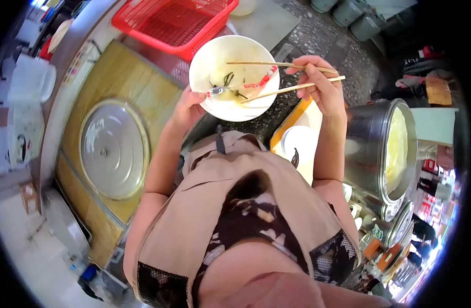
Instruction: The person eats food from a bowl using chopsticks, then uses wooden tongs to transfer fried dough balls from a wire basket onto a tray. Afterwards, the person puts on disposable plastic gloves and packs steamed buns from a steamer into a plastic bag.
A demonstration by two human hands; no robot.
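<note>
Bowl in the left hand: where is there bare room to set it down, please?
For the bowl, the widest bare patch is on the wooden board, between the round lid and the red basket. The strip between the lid and the left forearm is narrower. The lid crowds the board's middle.

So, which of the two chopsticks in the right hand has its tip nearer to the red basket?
The upper chopstick in the picture; the lower chopstick ends farther from the red basket.
</note>
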